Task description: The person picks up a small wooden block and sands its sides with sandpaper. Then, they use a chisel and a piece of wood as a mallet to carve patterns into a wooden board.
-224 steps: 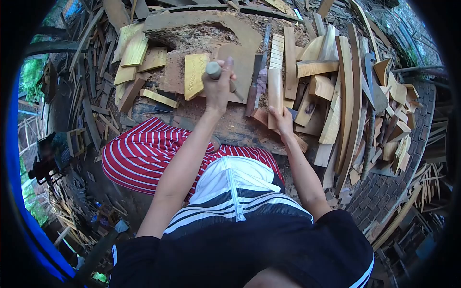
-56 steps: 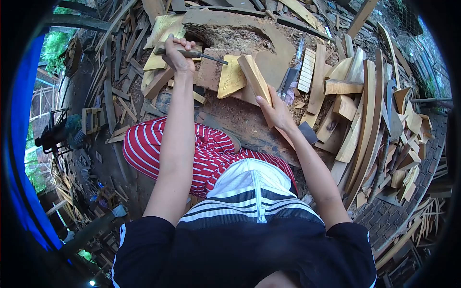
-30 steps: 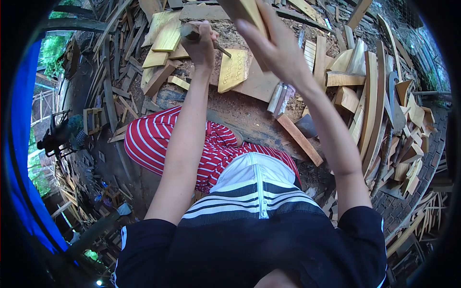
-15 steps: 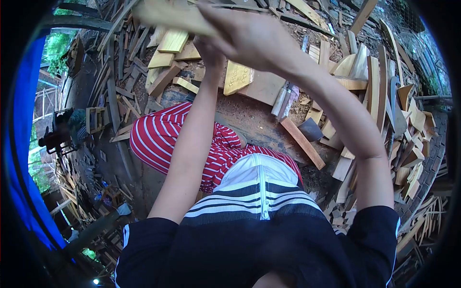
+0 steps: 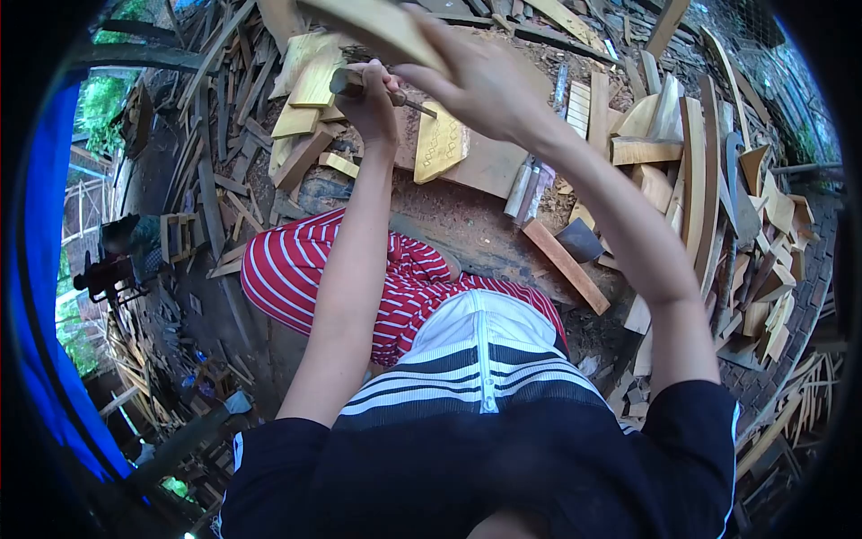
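Note:
My left hand (image 5: 370, 90) grips a chisel (image 5: 409, 99) by its wooden handle, the metal tip pointing right towards a pale carved wooden panel (image 5: 440, 144) that lies on the work slab (image 5: 489, 166). My right hand (image 5: 480, 76) is raised above the slab and holds a pale wooden block (image 5: 377, 25), which sticks out to the upper left over my left hand. The block is blurred and partly cut off by the top of the view.
Two or three more chisels (image 5: 523, 187) lie right of the panel. A wood strip (image 5: 566, 265) and a dark metal blade (image 5: 580, 241) lie nearer to me. Curved boards and offcuts (image 5: 700, 180) are heaped on the right, planks (image 5: 310, 85) on the left. My red-striped knee (image 5: 296, 269) is below.
My right hand lifted the wooden block off the slab, swung it up and left over my left hand, and now holds it slightly further right. My left hand keeps the chisel near the carved panel.

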`<move>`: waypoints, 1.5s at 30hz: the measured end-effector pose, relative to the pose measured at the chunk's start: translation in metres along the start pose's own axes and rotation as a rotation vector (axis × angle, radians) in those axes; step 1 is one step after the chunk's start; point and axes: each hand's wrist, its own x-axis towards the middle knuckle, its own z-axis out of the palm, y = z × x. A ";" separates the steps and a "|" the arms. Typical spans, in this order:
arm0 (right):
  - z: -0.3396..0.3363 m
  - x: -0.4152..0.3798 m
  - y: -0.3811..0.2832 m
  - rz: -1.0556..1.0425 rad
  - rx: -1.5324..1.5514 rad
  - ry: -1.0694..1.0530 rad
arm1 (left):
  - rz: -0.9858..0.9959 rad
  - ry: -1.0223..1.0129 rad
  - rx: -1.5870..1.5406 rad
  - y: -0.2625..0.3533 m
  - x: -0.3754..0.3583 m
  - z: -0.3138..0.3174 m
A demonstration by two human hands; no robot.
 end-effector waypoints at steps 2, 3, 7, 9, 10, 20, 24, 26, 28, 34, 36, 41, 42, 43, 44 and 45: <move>0.008 -0.028 0.027 0.143 0.166 -0.003 | -0.089 0.099 -0.140 0.000 0.004 -0.003; 0.010 -0.043 0.035 0.295 0.232 -0.078 | -0.065 0.128 -0.148 -0.003 0.006 -0.008; 0.034 -0.111 0.065 0.524 0.257 -0.146 | -0.072 0.229 -0.208 -0.010 0.001 -0.022; 0.041 -0.133 0.064 0.719 0.291 -0.262 | -0.050 0.409 -0.271 -0.016 -0.002 -0.029; 0.053 -0.144 0.070 0.716 0.292 -0.263 | -0.085 0.434 -0.288 -0.015 -0.004 -0.030; 0.073 -0.154 0.089 0.601 0.178 -0.228 | -0.182 0.193 -0.333 0.002 0.028 -0.035; 0.082 -0.149 0.093 0.547 0.122 -0.196 | -0.146 0.127 -0.313 -0.001 0.038 -0.026; 0.083 -0.149 0.094 0.534 0.114 -0.194 | -0.146 0.118 -0.306 -0.007 0.038 -0.026; 0.082 -0.149 0.094 0.521 0.105 -0.192 | -0.129 0.103 -0.270 -0.008 0.035 -0.024; 0.082 -0.149 0.095 0.527 0.087 -0.209 | -0.149 0.130 -0.281 -0.010 0.031 -0.019; 0.083 -0.149 0.096 0.499 0.064 -0.193 | -0.145 0.121 -0.276 -0.010 0.031 -0.020; 0.083 -0.150 0.096 0.499 0.079 -0.191 | -0.124 0.128 -0.274 -0.011 0.029 -0.022; 0.083 -0.150 0.096 0.493 0.082 -0.182 | -0.102 0.148 -0.301 -0.011 0.030 -0.020; 0.083 -0.149 0.096 0.490 0.079 -0.182 | -0.081 0.168 -0.330 -0.012 0.030 -0.019; 0.083 -0.149 0.096 0.496 0.068 -0.188 | -0.081 0.171 -0.332 -0.013 0.029 -0.017; 0.082 -0.149 0.095 0.502 0.057 -0.195 | -0.052 0.137 -0.246 -0.009 0.026 -0.012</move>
